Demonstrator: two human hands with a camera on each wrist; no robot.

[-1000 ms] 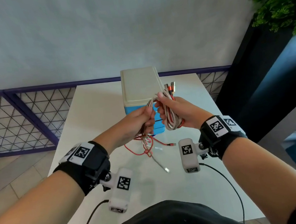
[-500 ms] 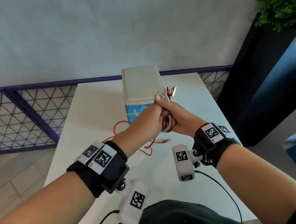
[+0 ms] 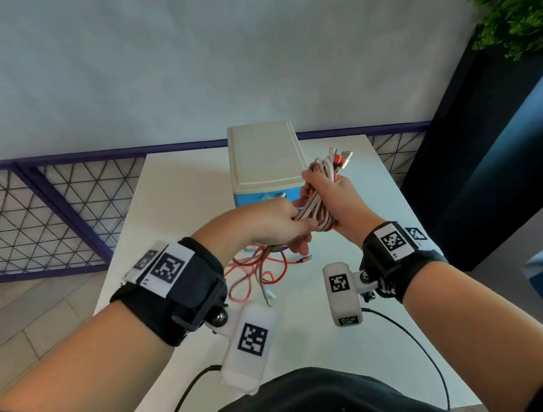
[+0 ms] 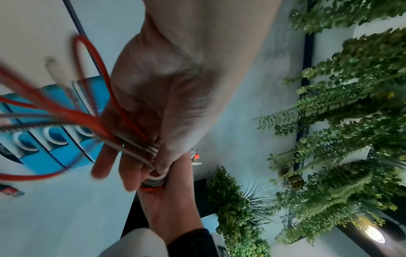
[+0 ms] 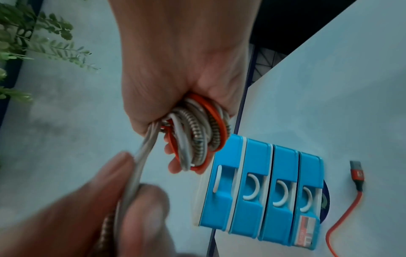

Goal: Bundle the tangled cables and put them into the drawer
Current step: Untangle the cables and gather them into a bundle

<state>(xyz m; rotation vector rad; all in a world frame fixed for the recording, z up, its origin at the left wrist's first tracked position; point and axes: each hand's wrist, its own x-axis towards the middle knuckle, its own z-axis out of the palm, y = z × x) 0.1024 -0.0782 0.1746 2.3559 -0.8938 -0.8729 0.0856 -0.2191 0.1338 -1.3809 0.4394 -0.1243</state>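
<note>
My right hand point(image 3: 322, 195) grips a coiled bundle of red, white and braided cables point(image 3: 316, 215), held above the table in front of the drawer unit. Plug ends point(image 3: 341, 158) stick up out of its fist. The coil point(image 5: 197, 128) shows clearly in the right wrist view. My left hand point(image 3: 296, 233) sits just left of it and pinches the strands point(image 4: 136, 146) that run out of the coil. Loose red and white tails point(image 3: 258, 271) hang down to the table. The blue drawer unit point(image 3: 264, 158) has a cream top, and its several drawers point(image 5: 263, 191) are closed.
The white table point(image 3: 175, 218) ends at a purple mesh railing point(image 3: 40, 215) behind and to the left. A red plug point(image 5: 357, 172) lies on the table beside the unit. A dark planter with green plants point(image 3: 519, 0) stands at the right.
My left hand swept across to the right hand with the strands, then drew back a little to the left. The right hand has risen slightly. The loose tails on the table have shifted.
</note>
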